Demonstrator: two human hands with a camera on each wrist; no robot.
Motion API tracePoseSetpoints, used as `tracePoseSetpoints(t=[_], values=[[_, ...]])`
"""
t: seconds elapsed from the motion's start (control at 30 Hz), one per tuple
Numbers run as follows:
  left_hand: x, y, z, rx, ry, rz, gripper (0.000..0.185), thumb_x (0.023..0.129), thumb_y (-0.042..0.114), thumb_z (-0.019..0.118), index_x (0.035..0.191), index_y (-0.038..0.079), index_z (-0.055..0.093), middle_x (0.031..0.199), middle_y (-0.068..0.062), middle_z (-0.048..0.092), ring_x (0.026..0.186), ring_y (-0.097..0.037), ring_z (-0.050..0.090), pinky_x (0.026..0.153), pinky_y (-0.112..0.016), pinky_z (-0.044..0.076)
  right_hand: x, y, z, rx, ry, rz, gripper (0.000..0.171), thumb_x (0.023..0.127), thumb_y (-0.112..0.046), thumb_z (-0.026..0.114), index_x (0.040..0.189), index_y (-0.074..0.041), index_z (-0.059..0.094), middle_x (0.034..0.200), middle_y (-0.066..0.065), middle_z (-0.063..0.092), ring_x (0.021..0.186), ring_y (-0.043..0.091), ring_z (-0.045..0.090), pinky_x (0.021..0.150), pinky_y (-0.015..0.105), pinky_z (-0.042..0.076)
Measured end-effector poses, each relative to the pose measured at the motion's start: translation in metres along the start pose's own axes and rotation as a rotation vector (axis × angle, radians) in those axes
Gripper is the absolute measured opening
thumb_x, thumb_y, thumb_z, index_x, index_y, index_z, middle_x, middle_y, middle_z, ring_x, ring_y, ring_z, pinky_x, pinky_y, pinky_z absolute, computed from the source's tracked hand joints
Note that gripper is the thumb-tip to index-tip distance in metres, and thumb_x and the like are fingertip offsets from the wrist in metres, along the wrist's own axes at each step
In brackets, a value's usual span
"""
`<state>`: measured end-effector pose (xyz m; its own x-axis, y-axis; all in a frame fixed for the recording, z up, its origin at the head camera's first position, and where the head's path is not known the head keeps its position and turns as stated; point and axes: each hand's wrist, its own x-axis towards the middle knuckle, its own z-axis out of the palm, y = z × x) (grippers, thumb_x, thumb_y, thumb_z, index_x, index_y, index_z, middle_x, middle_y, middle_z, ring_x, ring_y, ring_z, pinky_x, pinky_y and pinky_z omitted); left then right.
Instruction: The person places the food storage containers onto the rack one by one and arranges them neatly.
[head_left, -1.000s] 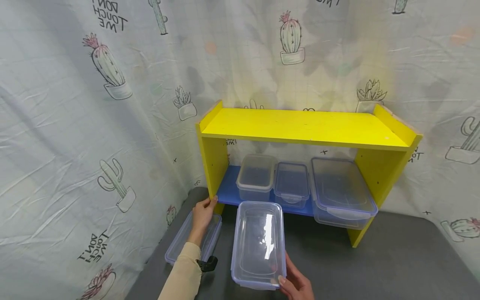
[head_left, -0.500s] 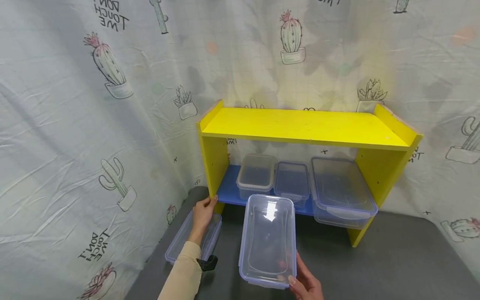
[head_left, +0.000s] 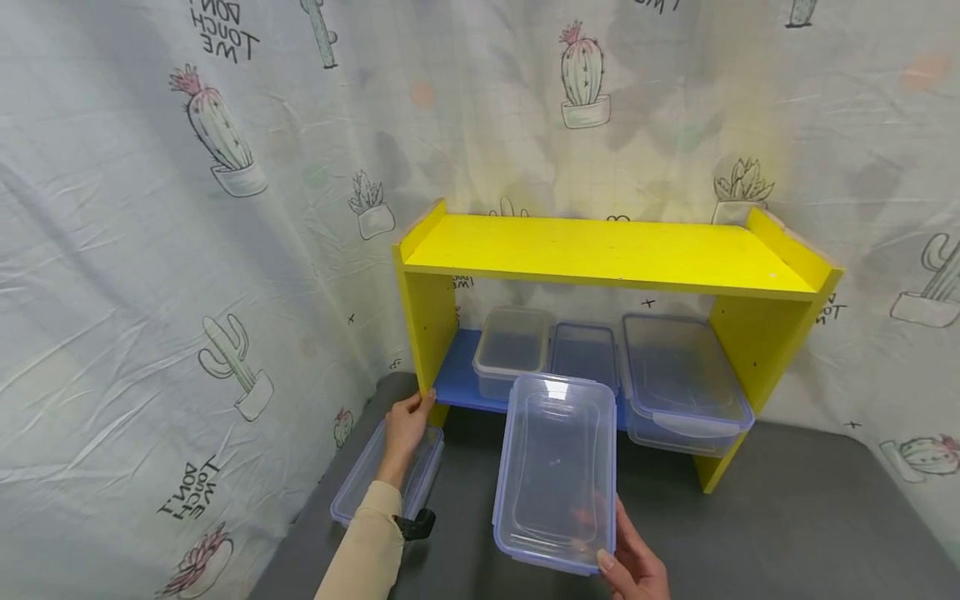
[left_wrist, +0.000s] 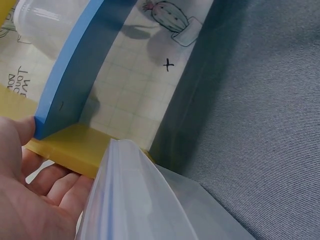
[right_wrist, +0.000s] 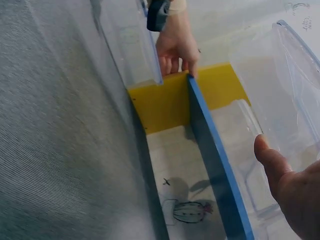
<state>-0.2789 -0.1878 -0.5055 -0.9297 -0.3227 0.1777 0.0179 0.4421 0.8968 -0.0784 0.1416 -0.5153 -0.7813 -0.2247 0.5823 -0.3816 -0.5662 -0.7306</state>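
Note:
My right hand (head_left: 637, 562) grips a clear lidded food container (head_left: 557, 479) with a bluish rim by its near right corner, thumb on the lid's edge. The container is held tilted in front of the blue shelf board (head_left: 456, 379), apart from the table. My left hand (head_left: 405, 423) holds the front edge of the yellow shelf unit (head_left: 600, 250) at its left side. In the left wrist view the thumb lies on the end of the blue board and the fingers curl behind the yellow side panel (left_wrist: 75, 155). Beneath that forearm, another flat clear container (head_left: 360, 483) sits on the table.
On the blue board stand a whitish-lidded container (head_left: 513, 346), a small blue-rimmed container (head_left: 585, 354) partly hidden by the held one, and a large container (head_left: 686, 383) jutting past the front edge. A grey table (head_left: 810, 517) and a cactus-print curtain (head_left: 300, 167) surround the unit.
The right hand has carried the container rightward and slightly up, so it now covers part of the small container behind. The left hand has stayed on the shelf unit.

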Motion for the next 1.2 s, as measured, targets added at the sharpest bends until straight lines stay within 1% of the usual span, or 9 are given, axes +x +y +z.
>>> tracePoseSetpoints(t=[0.07, 0.2, 0.27, 0.37, 0.5, 0.67, 0.8, 1.0, 1.2], values=[[0.000, 0.000, 0.001, -0.004, -0.007, -0.005, 0.044, 0.092, 0.050, 0.061, 0.118, 0.015, 0.072, 0.105, -0.015, 0.072, 0.082, -0.022, 0.058, 0.069, -0.029, 0.041, 0.001, -0.004, -0.002, 0.003, -0.002, 0.001, 0.066, 0.096, 0.017, 0.029, 0.154, -0.001, 0.003, 0.154, -0.006, 0.040, 0.131, 0.013, 0.052, 0.095, 0.029, 0.051], [0.001, 0.001, 0.003, -0.027, -0.009, -0.011, 0.045, 0.092, 0.050, 0.061, 0.117, 0.014, 0.072, 0.099, -0.017, 0.070, 0.074, -0.021, 0.052, 0.063, -0.028, 0.037, 0.005, -0.013, -0.005, 0.023, -0.003, -0.028, 0.067, 0.095, 0.018, 0.027, 0.154, -0.002, 0.001, 0.155, -0.004, 0.038, 0.132, 0.015, 0.052, 0.096, 0.030, 0.050], [0.000, 0.000, 0.002, -0.028, -0.009, -0.012, 0.045, 0.092, 0.051, 0.061, 0.115, 0.014, 0.073, 0.093, -0.017, 0.068, 0.071, -0.021, 0.049, 0.061, -0.029, 0.035, 0.006, -0.017, -0.005, 0.021, 0.022, -0.049, 0.067, 0.095, 0.019, 0.027, 0.154, -0.002, 0.001, 0.155, -0.003, 0.039, 0.131, 0.017, 0.053, 0.094, 0.029, 0.051], [0.000, 0.000, 0.001, -0.026, -0.010, -0.009, 0.045, 0.093, 0.050, 0.060, 0.114, 0.013, 0.073, 0.094, -0.017, 0.069, 0.071, -0.020, 0.048, 0.061, -0.029, 0.034, 0.009, -0.024, -0.005, 0.009, 0.067, -0.082, 0.067, 0.094, 0.020, 0.025, 0.153, 0.000, 0.002, 0.155, 0.000, 0.040, 0.131, 0.019, 0.053, 0.094, 0.028, 0.051], [-0.001, 0.000, 0.001, -0.028, -0.008, -0.011, 0.043, 0.093, 0.049, 0.060, 0.113, 0.014, 0.074, 0.088, -0.016, 0.067, 0.069, -0.020, 0.047, 0.061, -0.029, 0.035, 0.013, -0.031, -0.006, 0.038, 0.124, -0.125, 0.066, 0.093, 0.022, 0.025, 0.153, 0.001, 0.005, 0.153, 0.005, 0.042, 0.130, 0.022, 0.054, 0.098, 0.032, 0.050], [-0.001, 0.001, 0.001, -0.034, -0.005, -0.012, 0.041, 0.092, 0.050, 0.061, 0.109, 0.015, 0.075, 0.074, -0.008, 0.058, 0.067, -0.020, 0.045, 0.061, -0.029, 0.034, 0.018, -0.037, -0.011, 0.132, 0.084, -0.239, 0.064, 0.092, 0.024, 0.021, 0.151, 0.006, 0.004, 0.153, 0.017, 0.038, 0.132, 0.031, 0.051, 0.099, 0.038, 0.049], [-0.001, 0.002, 0.000, -0.033, -0.007, -0.013, 0.042, 0.093, 0.050, 0.060, 0.108, 0.015, 0.076, 0.077, -0.010, 0.060, 0.068, -0.021, 0.045, 0.062, -0.030, 0.034, 0.021, -0.043, -0.014, 0.153, 0.057, -0.295, 0.062, 0.092, 0.024, 0.019, 0.150, 0.006, 0.002, 0.154, 0.021, 0.035, 0.133, 0.035, 0.049, 0.100, 0.041, 0.049], [-0.002, 0.001, 0.000, -0.031, -0.025, -0.028, 0.045, 0.093, 0.052, 0.059, 0.114, 0.015, 0.074, 0.094, -0.015, 0.069, 0.071, -0.020, 0.047, 0.063, -0.029, 0.035, 0.026, -0.054, -0.018, 0.153, 0.034, -0.356, 0.060, 0.093, 0.022, 0.018, 0.149, 0.008, 0.003, 0.154, 0.025, 0.031, 0.135, 0.039, 0.046, 0.101, 0.044, 0.047], [-0.002, 0.001, 0.000, -0.024, -0.018, -0.022, 0.045, 0.092, 0.052, 0.059, 0.111, 0.015, 0.075, 0.089, -0.016, 0.067, 0.069, -0.020, 0.047, 0.062, -0.029, 0.035, 0.034, -0.067, -0.020, 0.196, -0.014, -0.429, 0.058, 0.094, 0.022, 0.021, 0.148, 0.009, 0.004, 0.155, 0.029, 0.024, 0.137, 0.044, 0.040, 0.104, 0.048, 0.043]])
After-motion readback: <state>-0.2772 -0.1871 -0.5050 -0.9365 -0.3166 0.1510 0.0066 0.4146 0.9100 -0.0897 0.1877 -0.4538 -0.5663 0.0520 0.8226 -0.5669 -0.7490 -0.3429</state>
